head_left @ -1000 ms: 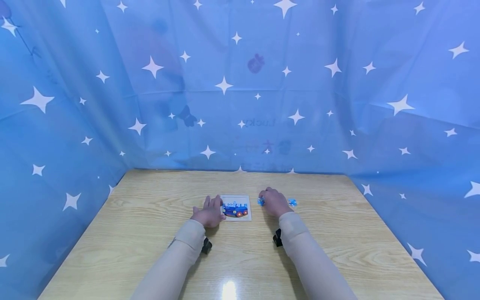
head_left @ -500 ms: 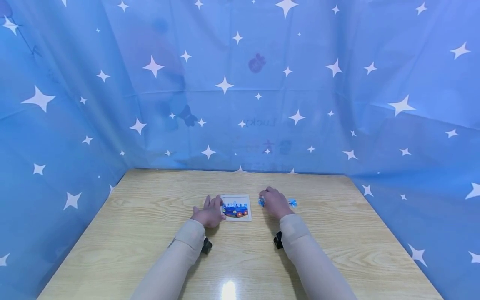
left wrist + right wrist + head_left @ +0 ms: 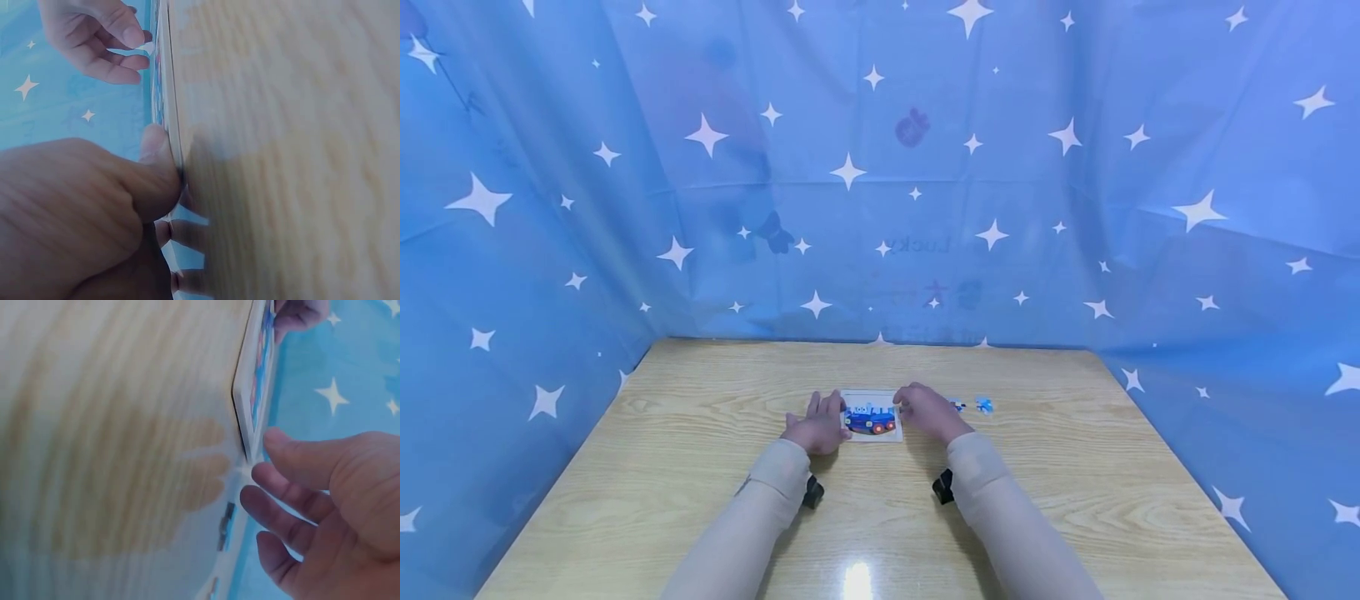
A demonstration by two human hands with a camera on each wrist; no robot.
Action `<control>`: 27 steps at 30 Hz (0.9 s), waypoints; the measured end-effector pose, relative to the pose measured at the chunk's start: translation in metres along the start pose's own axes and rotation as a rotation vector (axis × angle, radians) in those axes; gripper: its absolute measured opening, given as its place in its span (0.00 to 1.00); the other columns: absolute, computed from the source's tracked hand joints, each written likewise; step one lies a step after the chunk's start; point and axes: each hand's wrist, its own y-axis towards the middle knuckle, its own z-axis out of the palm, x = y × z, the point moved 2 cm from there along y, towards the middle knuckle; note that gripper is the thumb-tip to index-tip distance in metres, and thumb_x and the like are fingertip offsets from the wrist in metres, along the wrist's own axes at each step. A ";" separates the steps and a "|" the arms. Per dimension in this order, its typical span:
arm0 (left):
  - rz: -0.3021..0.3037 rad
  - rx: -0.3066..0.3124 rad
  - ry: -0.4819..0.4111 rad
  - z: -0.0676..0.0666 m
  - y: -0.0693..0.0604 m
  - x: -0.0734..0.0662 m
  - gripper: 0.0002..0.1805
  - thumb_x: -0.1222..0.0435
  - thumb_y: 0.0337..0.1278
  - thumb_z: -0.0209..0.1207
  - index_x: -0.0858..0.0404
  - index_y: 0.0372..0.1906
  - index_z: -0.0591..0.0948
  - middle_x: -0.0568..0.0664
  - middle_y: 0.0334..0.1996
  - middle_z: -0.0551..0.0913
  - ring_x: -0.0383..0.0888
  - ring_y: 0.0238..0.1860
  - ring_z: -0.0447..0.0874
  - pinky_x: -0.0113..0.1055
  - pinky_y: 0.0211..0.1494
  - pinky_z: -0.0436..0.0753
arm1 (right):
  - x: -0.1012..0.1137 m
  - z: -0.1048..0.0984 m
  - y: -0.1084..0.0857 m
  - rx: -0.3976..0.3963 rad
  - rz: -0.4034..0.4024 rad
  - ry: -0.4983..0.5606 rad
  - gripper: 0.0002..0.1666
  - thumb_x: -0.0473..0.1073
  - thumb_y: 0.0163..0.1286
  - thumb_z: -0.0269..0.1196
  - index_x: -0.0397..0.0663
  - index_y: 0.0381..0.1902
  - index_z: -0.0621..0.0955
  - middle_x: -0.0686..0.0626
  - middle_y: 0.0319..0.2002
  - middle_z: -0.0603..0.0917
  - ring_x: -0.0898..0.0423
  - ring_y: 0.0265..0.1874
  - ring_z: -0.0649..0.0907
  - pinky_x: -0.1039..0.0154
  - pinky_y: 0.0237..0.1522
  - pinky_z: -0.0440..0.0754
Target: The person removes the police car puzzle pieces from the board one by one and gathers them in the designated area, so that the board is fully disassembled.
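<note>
A white-bordered puzzle board point(image 3: 871, 396) with a blue train picture lies flat on the table. My left hand point(image 3: 817, 427) holds its left end; in the left wrist view the thumb point(image 3: 159, 172) presses against the board's edge. At the right end, the fingertips of my right hand point(image 3: 928, 412) are over the picture. They seem to pinch a small puzzle piece, mostly hidden; the thumb point(image 3: 300, 456) covers the index finger in the right wrist view, and the other fingers bend loosely. Right of this hand lie a dark blue puzzle piece point(image 3: 957, 406) and a light blue puzzle piece point(image 3: 984, 405).
The wooden table point(image 3: 700, 467) carries the board and loose pieces. A blue curtain point(image 3: 880, 208) with white stars hangs along its back edge and both sides. Black wrist cameras point(image 3: 943, 487) sit under the sleeves, low over the table.
My right hand has moved left, from the loose pieces to the board's right end. The piece formerly under its fingertips has left that spot, and the dark blue one now shows. My left hand stays put.
</note>
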 end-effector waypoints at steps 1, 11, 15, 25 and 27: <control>-0.004 0.002 0.002 0.002 0.002 0.001 0.32 0.53 0.75 0.55 0.55 0.76 0.59 0.54 0.82 0.47 0.54 0.81 0.29 0.74 0.72 0.35 | 0.000 0.002 -0.001 0.002 -0.002 0.014 0.13 0.31 0.71 0.65 0.40 0.53 0.85 0.45 0.48 0.84 0.47 0.50 0.84 0.50 0.54 0.82; -0.021 0.009 -0.001 0.001 0.002 -0.004 0.33 0.54 0.74 0.55 0.55 0.76 0.59 0.54 0.82 0.48 0.53 0.82 0.29 0.74 0.71 0.33 | 0.006 0.014 -0.008 -0.009 -0.027 -0.079 0.16 0.42 0.70 0.69 0.40 0.52 0.85 0.46 0.47 0.80 0.51 0.43 0.81 0.53 0.48 0.82; -0.021 0.002 -0.006 -0.001 -0.001 -0.008 0.34 0.55 0.74 0.55 0.57 0.77 0.58 0.55 0.82 0.47 0.54 0.81 0.29 0.75 0.70 0.32 | 0.007 0.015 -0.009 -0.029 -0.026 -0.113 0.17 0.41 0.71 0.68 0.38 0.54 0.84 0.44 0.49 0.80 0.48 0.47 0.81 0.52 0.53 0.81; 0.004 -0.004 0.068 0.006 0.008 -0.002 0.28 0.55 0.74 0.55 0.50 0.74 0.63 0.53 0.82 0.45 0.57 0.81 0.27 0.78 0.68 0.36 | 0.011 0.021 -0.005 -0.018 0.023 -0.170 0.18 0.40 0.72 0.67 0.39 0.56 0.82 0.45 0.50 0.79 0.48 0.50 0.80 0.52 0.53 0.81; 0.012 -0.016 0.073 0.007 0.009 -0.001 0.26 0.55 0.74 0.56 0.49 0.72 0.65 0.53 0.82 0.48 0.58 0.81 0.29 0.80 0.67 0.38 | 0.013 0.022 -0.005 -0.013 0.041 -0.189 0.17 0.41 0.72 0.67 0.40 0.56 0.81 0.46 0.49 0.78 0.49 0.49 0.79 0.53 0.51 0.81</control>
